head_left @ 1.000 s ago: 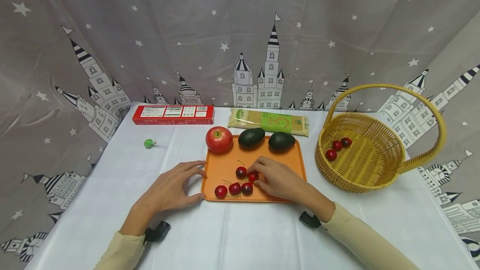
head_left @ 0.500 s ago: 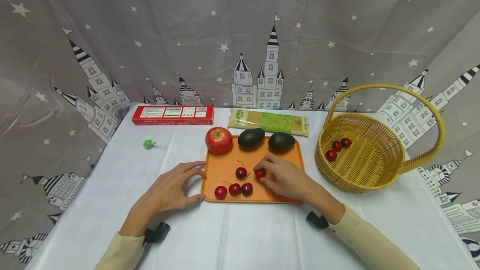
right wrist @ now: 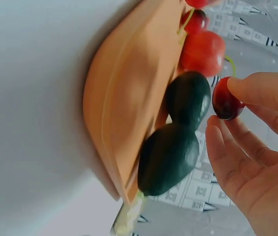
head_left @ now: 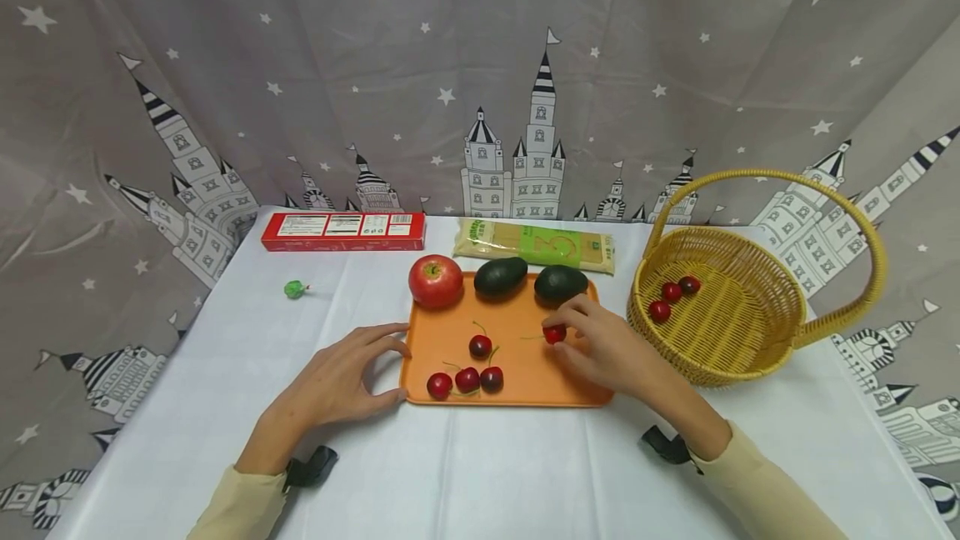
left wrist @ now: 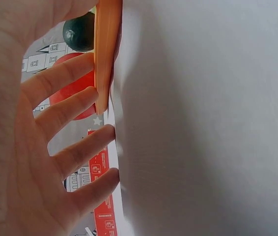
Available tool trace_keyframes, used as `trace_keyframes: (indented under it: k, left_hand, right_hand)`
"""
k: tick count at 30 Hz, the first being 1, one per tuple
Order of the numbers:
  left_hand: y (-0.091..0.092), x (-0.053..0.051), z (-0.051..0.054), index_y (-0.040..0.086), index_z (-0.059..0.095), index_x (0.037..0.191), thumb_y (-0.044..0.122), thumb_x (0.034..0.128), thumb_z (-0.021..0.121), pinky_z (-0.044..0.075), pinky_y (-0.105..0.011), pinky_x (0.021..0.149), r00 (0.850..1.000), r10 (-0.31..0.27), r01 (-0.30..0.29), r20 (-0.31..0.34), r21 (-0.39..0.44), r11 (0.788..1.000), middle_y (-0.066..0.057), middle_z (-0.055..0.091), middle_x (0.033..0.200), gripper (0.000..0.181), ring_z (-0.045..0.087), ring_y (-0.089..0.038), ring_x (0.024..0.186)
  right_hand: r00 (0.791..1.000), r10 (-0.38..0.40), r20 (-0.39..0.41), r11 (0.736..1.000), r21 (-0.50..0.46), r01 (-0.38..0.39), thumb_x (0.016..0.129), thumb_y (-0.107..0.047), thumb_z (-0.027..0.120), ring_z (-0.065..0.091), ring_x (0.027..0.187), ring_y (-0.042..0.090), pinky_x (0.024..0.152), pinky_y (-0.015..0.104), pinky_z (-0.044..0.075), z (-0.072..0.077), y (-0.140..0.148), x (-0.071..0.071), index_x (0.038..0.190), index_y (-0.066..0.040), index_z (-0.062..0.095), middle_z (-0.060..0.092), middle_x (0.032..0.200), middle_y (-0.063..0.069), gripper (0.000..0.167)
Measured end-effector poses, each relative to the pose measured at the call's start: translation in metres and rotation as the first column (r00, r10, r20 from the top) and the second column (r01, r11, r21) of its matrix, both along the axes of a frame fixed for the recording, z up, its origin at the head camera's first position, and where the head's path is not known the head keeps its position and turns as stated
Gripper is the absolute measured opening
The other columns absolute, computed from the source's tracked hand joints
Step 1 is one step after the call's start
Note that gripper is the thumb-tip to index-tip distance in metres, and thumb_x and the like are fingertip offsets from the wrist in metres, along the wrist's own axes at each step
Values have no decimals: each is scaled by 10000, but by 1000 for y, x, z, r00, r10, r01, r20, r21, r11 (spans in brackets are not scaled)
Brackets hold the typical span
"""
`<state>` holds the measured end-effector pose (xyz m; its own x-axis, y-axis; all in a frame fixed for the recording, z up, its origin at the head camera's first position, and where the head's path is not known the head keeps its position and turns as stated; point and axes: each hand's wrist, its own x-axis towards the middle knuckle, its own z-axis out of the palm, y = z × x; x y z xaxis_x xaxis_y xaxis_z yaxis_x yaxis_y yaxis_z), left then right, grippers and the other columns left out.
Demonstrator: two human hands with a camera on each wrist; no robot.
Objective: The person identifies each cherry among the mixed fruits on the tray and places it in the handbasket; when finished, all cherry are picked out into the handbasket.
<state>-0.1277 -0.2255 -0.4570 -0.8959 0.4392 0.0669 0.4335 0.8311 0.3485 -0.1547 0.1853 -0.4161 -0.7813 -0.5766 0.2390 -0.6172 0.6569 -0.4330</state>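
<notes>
Between thumb and fingers my right hand point(head_left: 603, 348) pinches a dark red cherry point(right wrist: 226, 100), its stem pointing left in the head view, above the right part of an orange tray point(head_left: 517, 394). My left hand point(head_left: 341, 377) touches the tray's left edge with its fingertips, the fingers spread and fairly straight. Several cherries point(head_left: 467, 379) lie on the tray's front left part, one of them point(head_left: 480, 347) a little behind the others. Along the back of the tray sit a red pomegranate-like fruit point(head_left: 436, 281) and two dark green avocados point(head_left: 501, 277).
To the right stands a yellow wicker basket point(head_left: 720, 369) with a tall handle and three cherries point(head_left: 671, 292) inside. Behind the tray lie a noodle packet point(head_left: 534, 245) and a red box point(head_left: 342, 232). A small green wrapped lollipop point(head_left: 295, 289) is at the left.
My right hand has drawn one cherry away from the cluster, moving right and lifting it toward the tray's right side. The left hand has stayed at the tray's edge.
</notes>
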Motion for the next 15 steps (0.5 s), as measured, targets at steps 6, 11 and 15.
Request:
trace_keyframes:
  k: [6,11,15]
  left_hand:
    - [-1,1,0,332,703,1207,499,814,882,548,-575,1091,1000,-6,6,-7,4,1000,9,577,1579,463,556,-268,1435]
    - [-1,0,-1,332,707,1200,479,816,886,555,-582,1076,1000,-14,14,-24,11,1000,1,588,1569,448,568,-276,1422]
    - [-1,0,-1,330,709,1195,473,807,894,561,-587,1066,999,-14,14,-33,16,1000,-5,592,1565,453,573,-282,1416]
  right_hand:
    - [998,-60,-18,997,-43,59,905,-50,851,657,959,232,801,348,617,8,17,3,1219,-166,747,660,1180,26,351]
    - [993,-82,-83,992,-99,74,886,3,842,673,980,232,755,375,644,11,33,3,1191,-149,760,686,1126,29,350]
    - [987,-113,-119,990,-100,101,881,-5,853,685,980,230,764,408,656,12,43,4,1190,-129,765,707,1119,45,345]
